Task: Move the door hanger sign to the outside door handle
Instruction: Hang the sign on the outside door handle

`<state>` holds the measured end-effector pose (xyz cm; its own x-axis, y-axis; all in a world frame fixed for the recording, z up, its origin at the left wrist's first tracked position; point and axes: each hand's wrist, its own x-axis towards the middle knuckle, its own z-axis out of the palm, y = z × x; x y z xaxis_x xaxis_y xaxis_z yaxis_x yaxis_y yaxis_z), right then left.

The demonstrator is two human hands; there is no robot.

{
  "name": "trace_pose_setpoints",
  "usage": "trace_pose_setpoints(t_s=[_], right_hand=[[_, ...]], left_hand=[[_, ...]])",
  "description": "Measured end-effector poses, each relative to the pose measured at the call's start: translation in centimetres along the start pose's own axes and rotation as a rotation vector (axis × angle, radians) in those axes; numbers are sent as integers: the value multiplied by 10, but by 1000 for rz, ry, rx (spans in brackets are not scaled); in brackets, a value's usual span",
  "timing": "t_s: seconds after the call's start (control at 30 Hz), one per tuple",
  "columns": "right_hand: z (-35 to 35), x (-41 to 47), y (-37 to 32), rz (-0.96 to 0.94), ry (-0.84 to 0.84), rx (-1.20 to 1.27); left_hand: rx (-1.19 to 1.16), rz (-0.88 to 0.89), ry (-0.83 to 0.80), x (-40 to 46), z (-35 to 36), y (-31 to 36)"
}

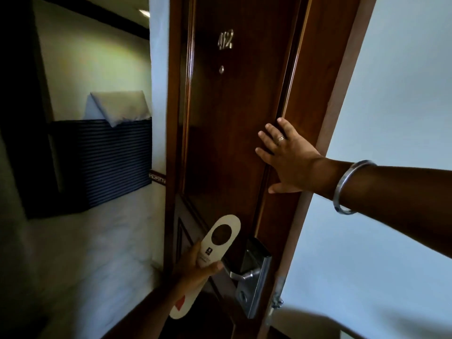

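Left hand (199,267) low in frame, nearest the lens, clamped on sign (212,250): thumb across the front near the small printed logo, fingers behind the card. Sign white, long, round-ended, tilted with its hole end up and to the right, hole showing dark wood through it; lower end poking out under the wrist with a red patch on it. Sign held in front of the door (232,130), just left of the handle (241,275), not on it, upper edge close to the lock plate (254,275) but apart from it. Handle a metal lever pointing left from a tall metal plate with a keyhole near the bottom. Right hand (288,162) higher up, fingers spread, flat against the door near its edge, gripping nothing; ring on one finger, metal bangle (347,189) on the wrist. Door dark brown, panelled, with metal number 412 (225,39) near the top and a peephole (221,69) below it. Brown frame (342,81) to the right, pale wall (403,94) past that. To the left, a bed (97,241) in white sheets, a striped dark runner across it, a white pillow (119,107) standing behind.
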<state>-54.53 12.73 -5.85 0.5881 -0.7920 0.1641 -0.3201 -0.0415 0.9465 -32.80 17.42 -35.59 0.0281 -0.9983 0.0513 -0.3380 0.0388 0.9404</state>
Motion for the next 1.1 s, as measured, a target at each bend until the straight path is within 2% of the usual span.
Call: trace_pose_setpoints(t_s=[0.13,0.3,0.37,0.57,0.7,0.8,0.97,1.1], right_hand=[[5,1,2,-8,27,-16],[14,1,2,-23,60,-1],[17,2,1,-30,61,-5],[19,5,3,-55,50,-34],[21,4,4,-56,47,-52],[21,4,3,-62,40,-56],[21,3,4,-71,36,-74],[25,4,3,-79,39,-95]], left_hand=[[71,-95,-118,9,-5,-17],[-90,-221,-208,24,-9,-21],[-68,-234,-317,30,-8,-16],[8,-275,-497,36,-6,-4],[23,-308,-589,23,5,-19],[13,-276,-527,11,28,-37],[18,-81,-193,-10,89,-55],[10,-40,-24,-11,138,-56]])
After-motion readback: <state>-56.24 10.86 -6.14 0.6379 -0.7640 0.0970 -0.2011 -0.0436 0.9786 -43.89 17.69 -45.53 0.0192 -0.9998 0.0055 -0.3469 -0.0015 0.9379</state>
